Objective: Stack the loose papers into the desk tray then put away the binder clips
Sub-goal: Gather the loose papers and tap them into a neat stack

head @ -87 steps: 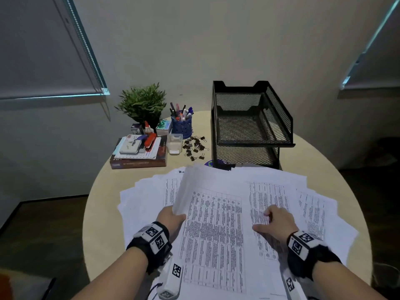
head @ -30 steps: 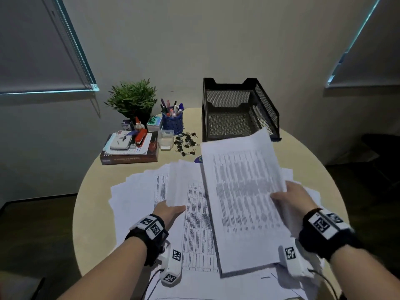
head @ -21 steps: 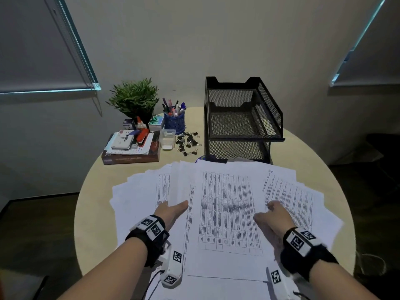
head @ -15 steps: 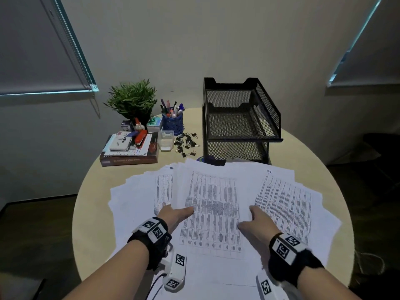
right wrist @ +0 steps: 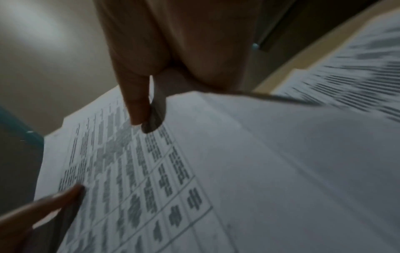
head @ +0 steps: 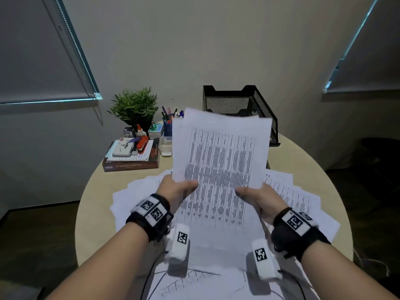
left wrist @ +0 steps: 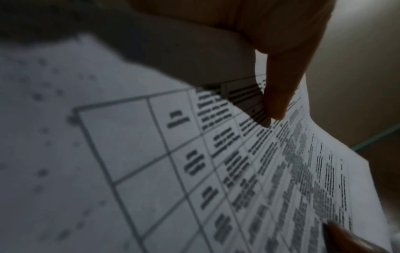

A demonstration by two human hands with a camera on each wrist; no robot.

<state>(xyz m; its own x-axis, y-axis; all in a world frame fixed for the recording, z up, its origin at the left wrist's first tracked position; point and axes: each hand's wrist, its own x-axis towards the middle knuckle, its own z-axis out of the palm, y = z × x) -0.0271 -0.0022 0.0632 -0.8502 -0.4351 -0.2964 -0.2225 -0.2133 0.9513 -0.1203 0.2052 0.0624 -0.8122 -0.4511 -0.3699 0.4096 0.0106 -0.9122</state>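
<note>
You hold a sheaf of printed sheets (head: 218, 169) lifted off the round table (head: 93, 204), tilted up toward you, between both hands. Your left hand (head: 177, 191) grips the sheaf's left edge, thumb pressed on the printed face and fingers behind it; your right hand (head: 257, 200) clamps the right edge the same way. In both wrist views a thumb lies on the table of text. More loose papers (head: 287, 195) lie fanned out on the near half of the table, under and to both sides of your wrists. The black mesh desk tray (head: 264, 111) stands at the far side, partly hidden behind the lifted sheaf. The binder clips cannot be seen here. At the far left sit a potted plant (head: 134, 107), a blue pen cup (head: 167, 124) and a book (head: 132, 165) with a red stapler (head: 142, 142) on top.
</note>
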